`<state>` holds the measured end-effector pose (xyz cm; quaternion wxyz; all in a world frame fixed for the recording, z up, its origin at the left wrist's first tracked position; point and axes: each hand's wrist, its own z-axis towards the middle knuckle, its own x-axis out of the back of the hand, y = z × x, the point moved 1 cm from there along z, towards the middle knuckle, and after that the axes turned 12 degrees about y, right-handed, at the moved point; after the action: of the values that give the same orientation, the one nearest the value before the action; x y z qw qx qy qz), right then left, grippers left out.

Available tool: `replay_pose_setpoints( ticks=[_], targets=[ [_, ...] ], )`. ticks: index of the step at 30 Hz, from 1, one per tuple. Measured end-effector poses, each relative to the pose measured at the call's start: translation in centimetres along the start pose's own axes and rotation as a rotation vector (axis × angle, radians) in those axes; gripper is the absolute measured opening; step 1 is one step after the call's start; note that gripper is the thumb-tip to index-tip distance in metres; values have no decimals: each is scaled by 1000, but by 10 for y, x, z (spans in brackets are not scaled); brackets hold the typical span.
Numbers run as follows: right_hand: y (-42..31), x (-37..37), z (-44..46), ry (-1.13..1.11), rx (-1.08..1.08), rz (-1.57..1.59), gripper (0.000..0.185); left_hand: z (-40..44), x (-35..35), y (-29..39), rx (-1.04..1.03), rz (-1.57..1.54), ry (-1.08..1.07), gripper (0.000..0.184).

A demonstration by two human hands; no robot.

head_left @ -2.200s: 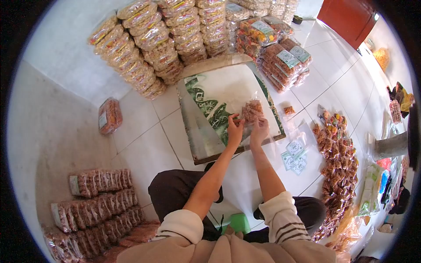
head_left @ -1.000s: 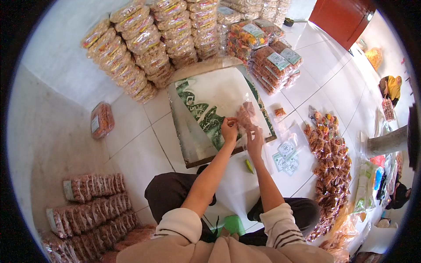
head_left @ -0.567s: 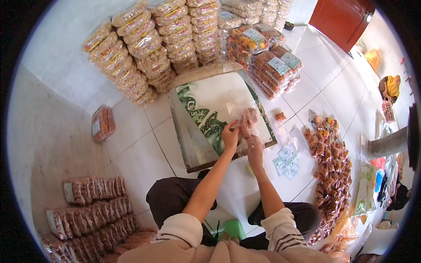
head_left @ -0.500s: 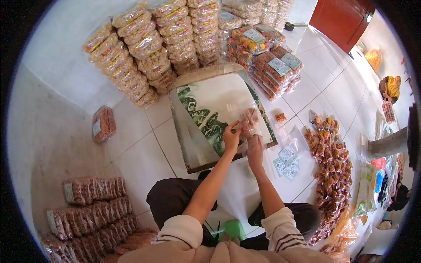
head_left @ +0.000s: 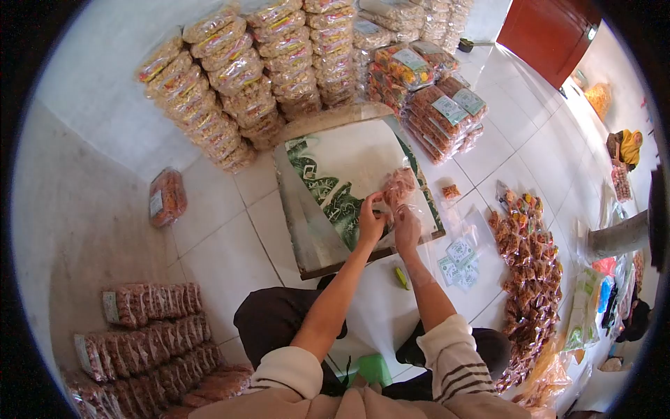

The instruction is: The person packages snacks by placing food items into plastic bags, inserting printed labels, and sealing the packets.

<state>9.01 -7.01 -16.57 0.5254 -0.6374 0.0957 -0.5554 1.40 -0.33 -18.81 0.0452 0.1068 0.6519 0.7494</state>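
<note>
Bag lying ahead, we are holding its near end in right hand, left hand curled beside, hold unclear.

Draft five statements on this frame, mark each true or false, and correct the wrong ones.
1. The left hand and right hand are both at a clear bag of brownish snacks. True.
2. Printed cards lie on top of the board. False: they lie on the floor to its right.
3. A small yellow-green object lies on the floor near the board. True.
4. The door is blue. False: it is reddish-brown.
5. Many small filled packets lie right of the cards. True.
</note>
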Motion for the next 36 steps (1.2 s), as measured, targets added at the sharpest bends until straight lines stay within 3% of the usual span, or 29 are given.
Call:
replay_pose_setpoints(
  ticks=[5,8,9,11,12,16,17,18,19,21,23,25,27,28,30,32,35,36],
  targets=[
    [21,-21,11,-30,110,74,16,11,-5,-16,-59,-8,-44,58],
    [24,-12,4,-325,433,33,39,14,-8,-19,-133,204,133,55],
    [24,-4,1,-321,433,17,39,16,-11,-24,-129,189,128,55],
    [22,17,-6,-430,721,-87,46,19,-18,-26,-119,217,208,51],
    [30,27,-15,-544,761,-322,47,20,-18,-25,-95,214,191,48],
    [25,104,-47,-697,915,-293,42,26,-25,-7,-157,418,223,42],
    [18,133,-54,-733,988,-365,40,26,-29,11,-237,467,383,39],
    [14,154,-57,-756,801,-311,39,24,-32,35,-315,510,545,36],
    [12,177,-60,-771,614,-250,38,19,-38,60,-329,493,531,36],
    [10,233,-55,-640,436,-214,34,9,-56,109,-394,450,254,32],
    [36,285,-46,-370,275,-135,30,-13,-79,137,-645,231,91,31],
    [60,323,-49,28,209,89,25,-44,-105,155,-716,45,-157,26],
    [50,366,-83,248,4,-11,23,-84,-115,177,-615,15,-540,23],
    [84,372,-90,287,-88,185,22,-100,-121,173,-619,15,-579,23],
    [138,383,-118,307,-216,289,22,-135,-136,164,-684,21,-848,20],
    [169,395,-148,240,-385,456,21,-167,-147,155,-644,42,-931,19],
    [213,404,-187,386,-336,196,20,-205,-165,131,-607,64,-1010,18],
    [245,402,-195,403,-465,277,19,-215,-170,119,-540,73,-1068,17]
  ],
)
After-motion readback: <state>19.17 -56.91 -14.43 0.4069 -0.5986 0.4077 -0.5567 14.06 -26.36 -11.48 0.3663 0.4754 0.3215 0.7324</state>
